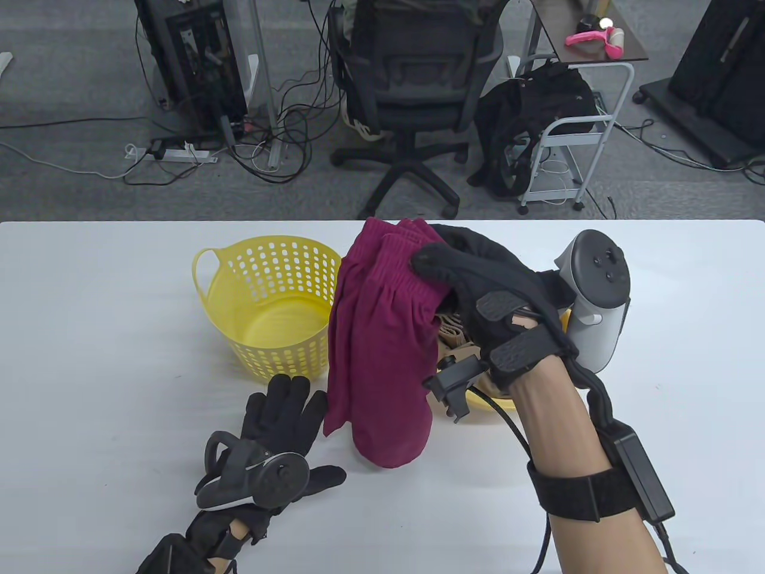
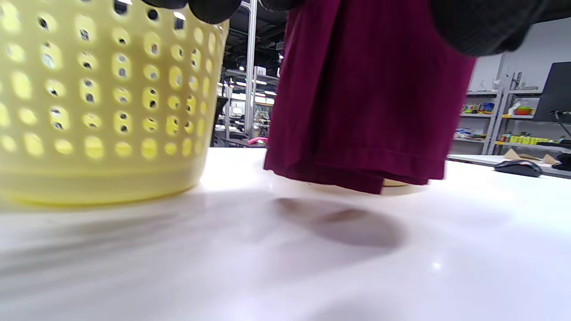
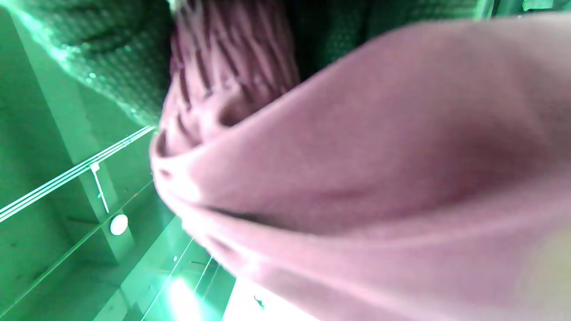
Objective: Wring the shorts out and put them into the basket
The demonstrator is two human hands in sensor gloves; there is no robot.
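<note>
Maroon shorts (image 1: 382, 347) hang by their waistband from my right hand (image 1: 439, 263), which grips the bunched top, fingers curled round it. In the left wrist view the shorts' (image 2: 366, 89) hem hangs just above the white table, with a shadow under it. The yellow perforated basket (image 1: 263, 305) stands to the left of the shorts, with nothing in it; the left wrist view has the same basket (image 2: 102, 102) close up. My left hand (image 1: 287, 412) lies flat on the table in front of the basket with straight fingers, holding nothing. The shorts' fabric (image 3: 357, 178) fills the right wrist view.
A second yellow container (image 1: 485, 402) with tan items sits under my right wrist, behind the shorts. Beyond the table's far edge are an office chair (image 1: 412, 78), a black bag (image 1: 532, 119) and a white cart (image 1: 574, 137).
</note>
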